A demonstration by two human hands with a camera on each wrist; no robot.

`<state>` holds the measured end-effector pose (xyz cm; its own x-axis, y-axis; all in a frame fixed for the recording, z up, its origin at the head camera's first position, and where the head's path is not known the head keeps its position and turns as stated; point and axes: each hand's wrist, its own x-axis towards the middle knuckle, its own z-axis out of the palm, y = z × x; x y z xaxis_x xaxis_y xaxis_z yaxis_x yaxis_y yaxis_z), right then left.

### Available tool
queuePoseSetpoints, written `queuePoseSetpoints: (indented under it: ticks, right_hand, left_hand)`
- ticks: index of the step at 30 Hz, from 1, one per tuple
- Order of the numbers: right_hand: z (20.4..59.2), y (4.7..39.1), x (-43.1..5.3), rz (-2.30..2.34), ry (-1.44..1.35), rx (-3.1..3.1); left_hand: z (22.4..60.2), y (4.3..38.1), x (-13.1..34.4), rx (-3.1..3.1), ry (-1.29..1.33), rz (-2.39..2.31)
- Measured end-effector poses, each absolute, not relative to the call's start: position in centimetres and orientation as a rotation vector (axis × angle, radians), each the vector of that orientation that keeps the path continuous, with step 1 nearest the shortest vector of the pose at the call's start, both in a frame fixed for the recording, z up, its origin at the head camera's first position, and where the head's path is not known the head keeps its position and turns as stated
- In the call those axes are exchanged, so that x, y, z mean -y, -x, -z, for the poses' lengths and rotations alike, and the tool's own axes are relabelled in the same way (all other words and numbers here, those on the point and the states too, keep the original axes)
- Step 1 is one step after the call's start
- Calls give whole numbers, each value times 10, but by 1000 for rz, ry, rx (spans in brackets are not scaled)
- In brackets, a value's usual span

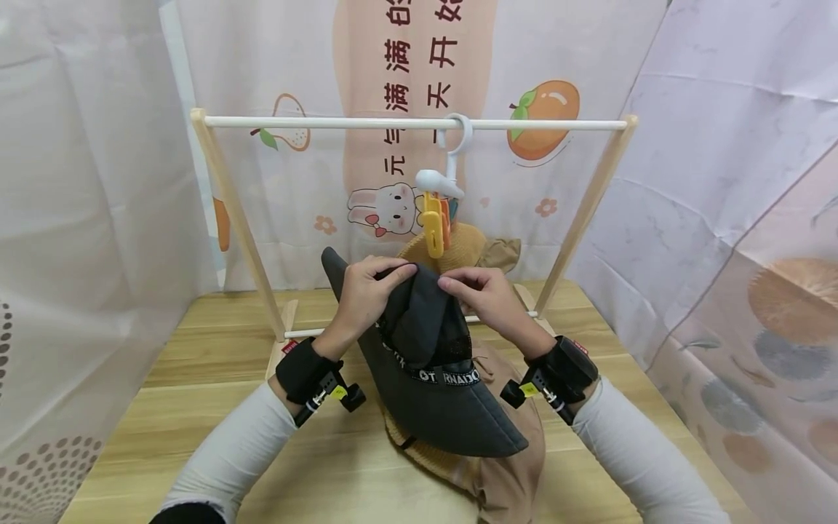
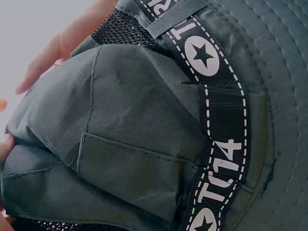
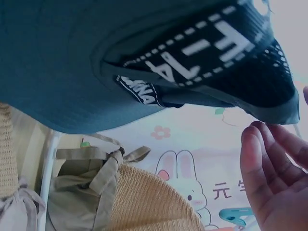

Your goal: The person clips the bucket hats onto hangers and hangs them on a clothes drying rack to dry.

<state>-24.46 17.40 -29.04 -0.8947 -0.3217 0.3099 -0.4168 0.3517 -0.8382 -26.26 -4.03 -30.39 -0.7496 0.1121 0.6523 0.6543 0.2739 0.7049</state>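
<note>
A dark grey bucket hat (image 1: 425,407) with a black lettered band (image 2: 224,120) is held up at the middle, tilted, its brim toward me. My left hand (image 1: 369,295) pinches the top of the crown (image 2: 130,101) between thumb and fingers. On the other side of the crown, my right hand (image 1: 484,295) pinches the fabric, with its fingertips (image 3: 252,137) at the crown's edge in the right wrist view. Right above the hands, yellow and orange clips (image 1: 434,229) hang from a white hook (image 1: 452,156).
The hook hangs on the white rail (image 1: 314,123) of a wooden-legged rack (image 1: 583,218). Behind the grey hat is a straw hat (image 1: 468,244) with a khaki bow (image 1: 500,255). Under the grey hat, brown cloth (image 1: 517,473) and straw weave (image 1: 432,466) lie on the wooden table (image 1: 196,407).
</note>
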Motion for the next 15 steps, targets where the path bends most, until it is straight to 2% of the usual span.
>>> queuePoseSetpoints:
  ticks: [15]
  right_hand:
    - [275,250,-182,-1597,-721,2632]
  left_hand:
    - [298,276,39,2082,622,1497]
